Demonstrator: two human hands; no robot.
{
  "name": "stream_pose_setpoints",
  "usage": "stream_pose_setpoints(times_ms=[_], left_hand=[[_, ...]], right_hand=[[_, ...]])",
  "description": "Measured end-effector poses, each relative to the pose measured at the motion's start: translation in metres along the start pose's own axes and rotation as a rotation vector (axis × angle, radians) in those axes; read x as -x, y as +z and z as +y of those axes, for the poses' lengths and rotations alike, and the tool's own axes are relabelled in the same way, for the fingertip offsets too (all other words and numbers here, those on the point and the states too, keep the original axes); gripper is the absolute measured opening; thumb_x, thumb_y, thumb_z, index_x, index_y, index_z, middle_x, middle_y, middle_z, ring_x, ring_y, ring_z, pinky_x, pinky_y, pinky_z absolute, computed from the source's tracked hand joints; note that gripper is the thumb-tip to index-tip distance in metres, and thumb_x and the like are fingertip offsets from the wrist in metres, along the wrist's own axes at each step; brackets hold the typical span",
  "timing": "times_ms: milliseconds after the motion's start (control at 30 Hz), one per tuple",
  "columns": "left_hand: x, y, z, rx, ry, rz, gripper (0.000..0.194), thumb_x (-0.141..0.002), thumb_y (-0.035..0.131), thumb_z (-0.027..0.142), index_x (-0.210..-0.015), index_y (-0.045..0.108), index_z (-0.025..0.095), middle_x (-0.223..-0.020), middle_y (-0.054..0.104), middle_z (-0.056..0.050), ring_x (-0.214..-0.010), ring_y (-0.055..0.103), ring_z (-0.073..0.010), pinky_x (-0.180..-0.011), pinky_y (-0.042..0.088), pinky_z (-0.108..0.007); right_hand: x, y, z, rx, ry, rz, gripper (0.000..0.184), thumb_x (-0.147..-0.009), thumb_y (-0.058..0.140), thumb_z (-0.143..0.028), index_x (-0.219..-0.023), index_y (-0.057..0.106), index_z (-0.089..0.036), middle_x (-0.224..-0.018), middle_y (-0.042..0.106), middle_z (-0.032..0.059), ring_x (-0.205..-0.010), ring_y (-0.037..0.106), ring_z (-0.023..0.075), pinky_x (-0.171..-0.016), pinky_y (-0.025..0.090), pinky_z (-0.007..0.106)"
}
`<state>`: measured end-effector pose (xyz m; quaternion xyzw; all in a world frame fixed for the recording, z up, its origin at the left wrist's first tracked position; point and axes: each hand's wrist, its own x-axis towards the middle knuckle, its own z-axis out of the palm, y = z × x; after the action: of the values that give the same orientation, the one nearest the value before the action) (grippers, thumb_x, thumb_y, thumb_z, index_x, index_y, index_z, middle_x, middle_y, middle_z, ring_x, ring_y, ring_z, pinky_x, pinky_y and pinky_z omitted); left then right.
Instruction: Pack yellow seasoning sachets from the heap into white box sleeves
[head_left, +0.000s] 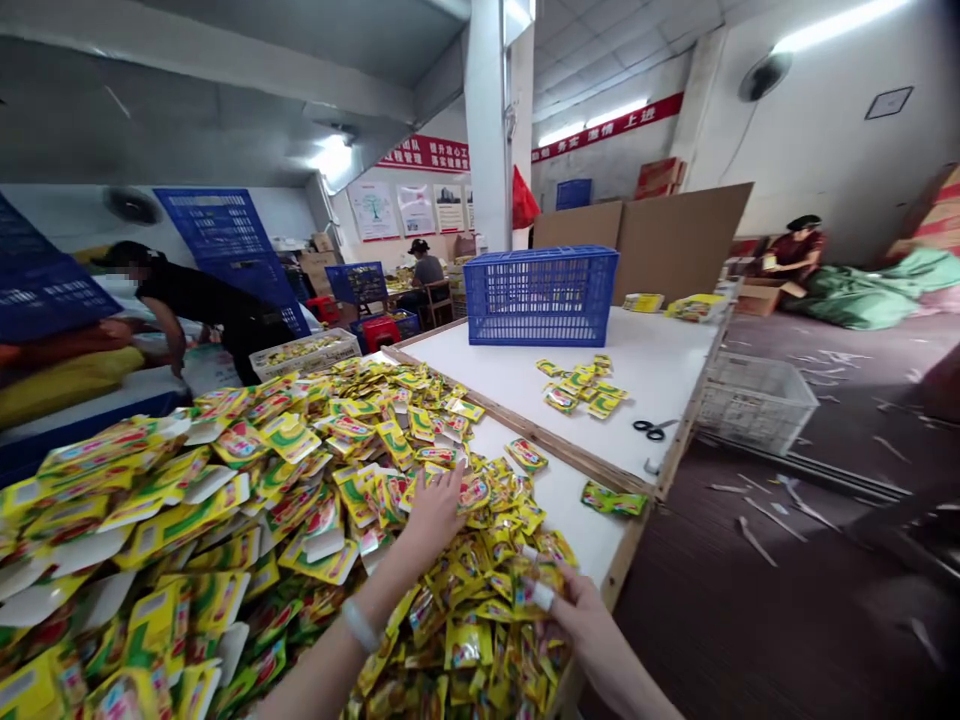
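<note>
A big heap of yellow and green sachets (247, 520) and folded cards covers the white table (592, 530) in front of me. My left hand (433, 515) reaches into the heap, fingers spread flat on the sachets near its middle. My right hand (581, 610) is at the heap's near right edge, its fingers pinching a yellow sachet (536, 585). A band circles my left wrist.
A blue plastic crate (540, 295), a small pile of sachets (581, 385) and scissors (651, 428) lie on the far table. A white basket (754, 400) stands on the floor at right. One person bends at left; others sit at the back.
</note>
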<state>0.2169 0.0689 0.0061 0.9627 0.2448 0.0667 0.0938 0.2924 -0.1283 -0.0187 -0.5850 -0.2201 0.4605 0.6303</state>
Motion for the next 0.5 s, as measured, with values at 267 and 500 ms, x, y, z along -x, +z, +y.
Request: stream_pose_setpoints(times_ms=[267, 500], left_hand=[[0.135, -0.024, -0.003, 0.158, 0.227, 0.306, 0.077, -0.079, 0.054, 0.019, -0.14, 0.008, 0.028, -0.142, 0.036, -0.006, -0.132, 0.029, -0.0251, -0.108, 0.025, -0.049], [0.199, 0.015, 0.021, 1.256, -0.757, 0.376, 0.063, -0.078, 0.038, 0.062, -0.126, 0.045, 0.022, -0.125, 0.055, -0.008, -0.117, 0.049, -0.0306, -0.089, 0.05, -0.041]], right_hand=[[0.006, 0.033, -0.016, -0.287, 0.22, -0.242, 0.034, -0.063, 0.076, -0.033, -0.082, 0.056, -0.014, -0.056, 0.061, -0.0013, -0.034, 0.051, 0.0069, -0.03, 0.04, 0.015], [0.026, 0.086, 0.021, -0.379, 0.423, -0.435, 0.032, -0.064, 0.075, -0.032, -0.078, 0.054, -0.012, -0.058, 0.06, -0.0014, -0.032, 0.051, 0.0048, -0.029, 0.039, 0.012]])
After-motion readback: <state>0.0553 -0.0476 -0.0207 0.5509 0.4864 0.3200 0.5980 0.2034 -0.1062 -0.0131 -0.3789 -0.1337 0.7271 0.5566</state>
